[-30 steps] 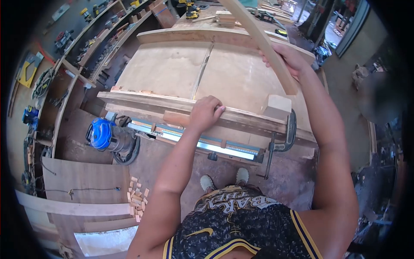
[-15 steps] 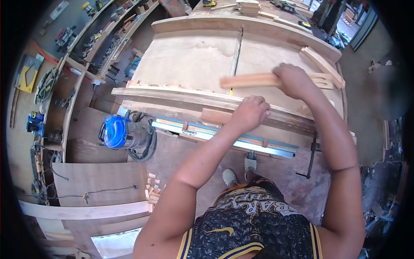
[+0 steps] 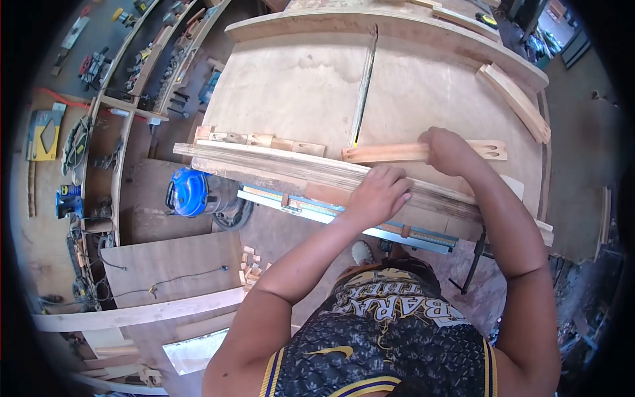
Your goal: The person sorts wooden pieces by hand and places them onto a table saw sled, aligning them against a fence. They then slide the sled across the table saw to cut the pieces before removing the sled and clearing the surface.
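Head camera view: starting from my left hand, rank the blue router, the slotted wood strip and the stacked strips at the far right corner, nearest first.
From the left hand:
1. Slotted wood strip, just beyond it on the table, held by the right hand.
2. Blue router, to the left, below the table edge.
3. Stacked strips, far right corner.

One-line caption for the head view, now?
Right hand presses a slotted wooden strip flat on the plywood saw table; left hand rests on its fence board.
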### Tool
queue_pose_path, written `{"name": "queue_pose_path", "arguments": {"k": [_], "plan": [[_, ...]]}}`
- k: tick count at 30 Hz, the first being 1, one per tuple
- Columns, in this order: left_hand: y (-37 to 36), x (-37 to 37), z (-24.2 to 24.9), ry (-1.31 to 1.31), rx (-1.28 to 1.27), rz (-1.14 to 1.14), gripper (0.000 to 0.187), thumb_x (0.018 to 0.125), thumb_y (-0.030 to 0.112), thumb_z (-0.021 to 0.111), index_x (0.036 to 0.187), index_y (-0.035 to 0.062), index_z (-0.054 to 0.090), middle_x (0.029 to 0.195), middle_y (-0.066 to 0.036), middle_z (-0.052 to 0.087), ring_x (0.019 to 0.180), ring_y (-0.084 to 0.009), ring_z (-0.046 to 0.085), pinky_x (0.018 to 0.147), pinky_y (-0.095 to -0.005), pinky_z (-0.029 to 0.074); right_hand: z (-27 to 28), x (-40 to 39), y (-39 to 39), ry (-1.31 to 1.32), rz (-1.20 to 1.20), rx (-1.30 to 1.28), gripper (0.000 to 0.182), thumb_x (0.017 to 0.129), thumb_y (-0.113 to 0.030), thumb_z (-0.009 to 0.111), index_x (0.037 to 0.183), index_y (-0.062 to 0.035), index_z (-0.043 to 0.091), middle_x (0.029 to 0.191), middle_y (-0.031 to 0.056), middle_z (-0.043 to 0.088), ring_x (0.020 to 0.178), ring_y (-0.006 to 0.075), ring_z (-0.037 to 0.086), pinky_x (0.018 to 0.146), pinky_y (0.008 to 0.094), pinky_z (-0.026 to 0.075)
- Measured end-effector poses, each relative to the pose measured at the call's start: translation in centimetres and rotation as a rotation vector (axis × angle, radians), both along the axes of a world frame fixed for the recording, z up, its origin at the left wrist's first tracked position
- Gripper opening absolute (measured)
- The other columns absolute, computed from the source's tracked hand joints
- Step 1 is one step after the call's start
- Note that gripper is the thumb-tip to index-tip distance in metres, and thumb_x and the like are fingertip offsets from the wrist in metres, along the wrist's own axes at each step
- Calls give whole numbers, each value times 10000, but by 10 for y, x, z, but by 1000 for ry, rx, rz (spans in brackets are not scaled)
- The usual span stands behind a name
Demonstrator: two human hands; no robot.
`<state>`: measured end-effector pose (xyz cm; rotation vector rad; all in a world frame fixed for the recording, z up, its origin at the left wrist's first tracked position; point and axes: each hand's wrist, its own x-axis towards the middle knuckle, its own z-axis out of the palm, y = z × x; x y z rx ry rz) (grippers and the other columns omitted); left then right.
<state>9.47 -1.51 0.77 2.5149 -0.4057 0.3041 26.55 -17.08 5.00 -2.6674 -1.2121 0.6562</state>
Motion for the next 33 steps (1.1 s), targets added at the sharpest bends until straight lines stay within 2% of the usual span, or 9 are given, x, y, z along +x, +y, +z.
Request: {"name": "queue_pose_path", "arguments": {"k": [7, 11, 13, 20, 22, 24, 27, 31, 33], "plan": [[-1, 3, 2, 53, -12, 16, 227, 884, 206, 651, 1087, 103, 650, 1108, -102, 581, 1075, -308, 546, 939, -435, 433, -29, -12, 10, 3, 20, 210, 383, 751, -49, 708, 1127, -24, 643, 1052, 178, 633, 1021, 373, 616, 919, 439, 488], [-2, 5, -1, 10, -42, 32, 236, 863, 179, 668, 1083, 97, 651, 1097, -102, 587, 1063, -313, 559, 930, -438, 440, -48, -19, 47, 68, -43, 147, 420, 761, -94, 725, 1168, -29, 649, 1100, 182, 647, 1042, 366, 617, 935, 431, 484], [-4, 4, -4, 7, -73, 39, 238, 855, 167, 674, 1081, 94, 651, 1091, -102, 588, 1056, -314, 564, 930, -439, 442, -45, -16, 54, 312, -94, 201, 407, 775, -147, 728, 1159, -26, 673, 1118, 197, 666, 1047, 368, 625, 931, 423, 489], [-2, 3, 7, 54, -100, -11, 267, 849, 145, 680, 1102, 66, 652, 1172, -126, 604, 1086, -322, 574, 940, -431, 452, -81, -15, 29, 549, -83, 144, 309, 913, -262, 638, 1084, -12, 702, 1028, 235, 683, 952, 384, 645, 870, 445, 491], [-1, 7, 9, 60, -152, 10, 218, 853, 128, 676, 1057, 52, 665, 1121, -132, 634, 1045, -330, 595, 911, -426, 471, -78, -30, 27, 469, -171, 297, 396, 988, -354, 529, 982, -5, 717, 973, 241, 686, 902, 395, 644, 853, 472, 483], [4, 11, 10, 45, -144, 33, 128, 840, 104, 679, 958, 56, 676, 1007, -118, 652, 970, -323, 615, 853, -427, 490, -60, -34, 26, 447, -43, 293, 526, 1016, -441, 426, 946, -13, 723, 945, 235, 687, 899, 403, 645, 861, 488, 481], [5, 18, 5, 7, -193, 101, 45, 833, 88, 676, 864, 57, 682, 911, -110, 670, 866, -315, 631, 785, -416, 498, -47, -37, 23, 391, -85, 46, 606, 1007, -506, 391, 994, 3, 718, 972, 269, 666, 946, 394, 641, 889, 472, 477], [6, 26, -2, 17, -148, 154, 15, 831, 78, 673, 825, 65, 672, 836, -105, 664, 761, -294, 618, 683, -397, 478, -33, -33, -8, 463, -149, -32, 696, 978, -581, 395, 1039, 41, 701, 1057, 281, 652, 1055, 376, 616, 926, 455, 466], [2, 31, -5, -38, -117, 163, 61, 830, 81, 674, 788, 63, 634, 773, -97, 639, 675, -283, 585, 597, -387, 445, -44, -43, -11, 270, -184, 53, 754, 950, -618, 433, 995, 85, 700, 1107, 287, 638, 1149, 367, 573, 973, 432, 443]]}}
